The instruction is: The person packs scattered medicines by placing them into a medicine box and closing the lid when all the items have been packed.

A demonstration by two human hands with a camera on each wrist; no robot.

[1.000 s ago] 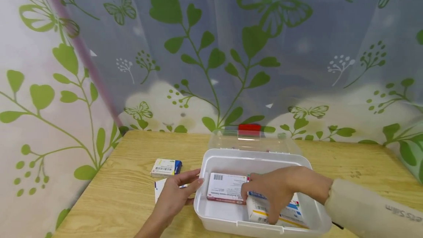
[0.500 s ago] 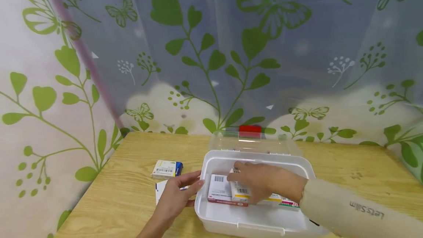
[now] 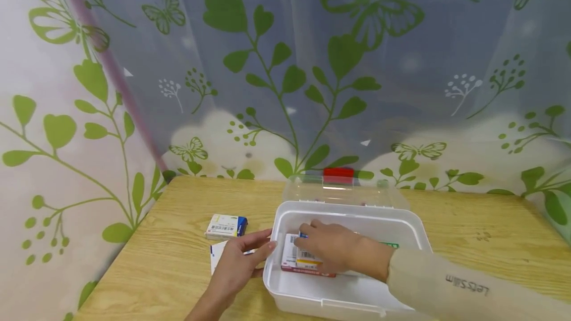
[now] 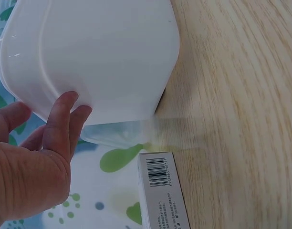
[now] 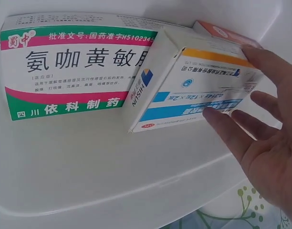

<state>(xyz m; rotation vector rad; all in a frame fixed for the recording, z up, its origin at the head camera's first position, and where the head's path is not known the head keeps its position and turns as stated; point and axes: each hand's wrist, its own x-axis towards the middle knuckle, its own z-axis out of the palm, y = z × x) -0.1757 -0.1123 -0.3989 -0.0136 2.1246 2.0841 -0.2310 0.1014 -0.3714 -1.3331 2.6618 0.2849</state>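
Note:
My left hand (image 3: 238, 264) holds the left end of a white plastic storage box (image 3: 345, 306), fingers on the outer wall and thumb at the rim. Inside it, my right hand (image 3: 327, 246) grips a white medicine box (image 5: 193, 86) with blue and orange bands. This medicine box is tilted and overlaps a white and red medicine box (image 3: 288, 256) lying at the left end. Beside it a green, white and magenta medicine box (image 5: 74, 71) leans against the inner wall; my right arm hides most of that one in the head view.
A white and blue medicine box (image 3: 221, 227) lies on the wooden table (image 3: 178, 271) left of the storage box. Another white carton (image 3: 216, 252) is partly hidden by my left hand. The clear lid (image 3: 303, 191) with its red latch (image 3: 338, 176) hangs open toward the patterned curtain.
My right hand has moved left and back inside the storage box with the white medicine box, over the white and red one. My left hand stays at the rim.

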